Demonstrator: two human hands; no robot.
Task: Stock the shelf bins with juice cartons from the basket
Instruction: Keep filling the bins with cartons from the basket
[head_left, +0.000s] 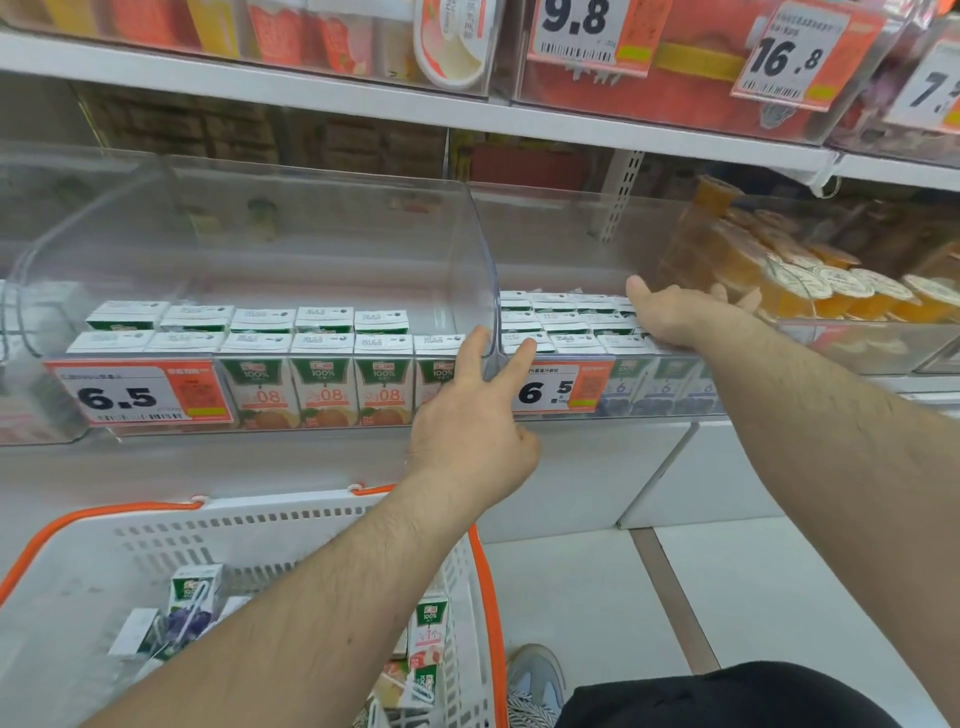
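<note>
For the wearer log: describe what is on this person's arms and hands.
Both forearms are bare as far as the frame shows: no sleeves, gloves, watch or rings can be seen on the left hand or the right hand. Both forearms are hairy. Apart from the arms, a dark garment shows at the bottom edge, and a grey-blue sneaker beside the basket.
</note>
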